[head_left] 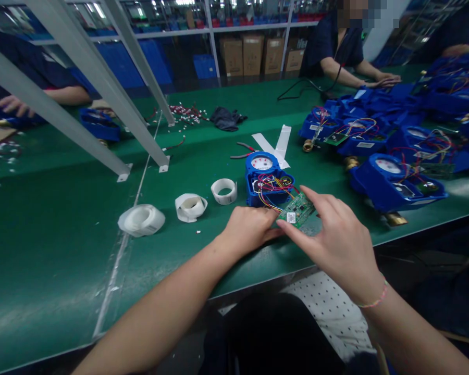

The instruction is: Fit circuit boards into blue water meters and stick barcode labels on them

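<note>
Two bare hands, yours, meet at a green circuit board [301,205] just in front of an upright-dialled blue meter [250,191] on the green table [168,255]. Your right hand [342,242] pinches the board between thumb and fingertips, at its right side and near corner. Your left hand [254,224] is at the board's left edge, against the meter's front; its fingertips are hidden, so you cannot tell whether they grip. Coloured wires [271,183] run from meter to board. Three white rolls [193,213] stand to the left; more blue meters [369,182] lie to the right.
</note>
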The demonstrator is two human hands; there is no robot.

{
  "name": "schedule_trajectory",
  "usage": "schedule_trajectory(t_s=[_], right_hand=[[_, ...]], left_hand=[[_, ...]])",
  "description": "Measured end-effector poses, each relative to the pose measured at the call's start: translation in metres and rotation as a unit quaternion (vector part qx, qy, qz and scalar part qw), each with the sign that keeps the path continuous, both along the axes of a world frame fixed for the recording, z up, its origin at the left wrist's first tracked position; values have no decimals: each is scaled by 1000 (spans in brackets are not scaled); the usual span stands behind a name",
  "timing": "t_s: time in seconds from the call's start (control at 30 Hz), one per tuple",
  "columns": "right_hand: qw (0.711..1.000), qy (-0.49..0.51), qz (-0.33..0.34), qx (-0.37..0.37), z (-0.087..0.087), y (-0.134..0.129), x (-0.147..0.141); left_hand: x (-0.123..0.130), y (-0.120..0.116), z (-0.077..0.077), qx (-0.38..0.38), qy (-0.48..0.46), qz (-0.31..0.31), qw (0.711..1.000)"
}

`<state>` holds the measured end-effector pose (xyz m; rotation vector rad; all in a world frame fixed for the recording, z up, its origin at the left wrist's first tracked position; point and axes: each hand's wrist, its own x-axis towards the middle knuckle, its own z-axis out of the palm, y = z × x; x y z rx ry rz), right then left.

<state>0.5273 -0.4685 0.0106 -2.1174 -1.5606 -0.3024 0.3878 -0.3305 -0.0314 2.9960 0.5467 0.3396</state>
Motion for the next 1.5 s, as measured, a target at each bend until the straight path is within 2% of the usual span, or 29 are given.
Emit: schedule_trajectory(t_s=[0.17, 0.27, 0.43, 0.53, 0.6, 0.83, 1.1, 1.37, 1.5], right_hand=[[1000, -18, -1, -1, 0, 0, -4], [1000, -14, 13, 16, -5, -1, -5], [995, 49, 51, 66, -36, 3, -2], [989, 92, 51, 100, -56, 11, -2], [985, 113, 46, 119, -62, 14, -3], [977, 161, 55, 129, -65, 11, -5], [967, 198, 75, 142, -75, 9, -1], [963, 224, 92, 123, -78, 8, 4], [961, 224, 105, 124, -78, 7, 6]], left_hand=[[1, 2, -4, -2, -5, -12, 1000], [0, 3, -5, -4, -13, -31, 999], [-4, 8, -2, 11, -23, -104, 994], [-7, 16, 1, 1, -17, -137, 990], [-10, 19, 2, -4, -14, -146, 989], [-12, 21, 4, -6, 1, -160, 987], [-12, 9, 7, 11, -9, -145, 989], [-9, 7, 2, 24, 3, -131, 991], [-17, 10, 13, 4, 6, -127, 992]])
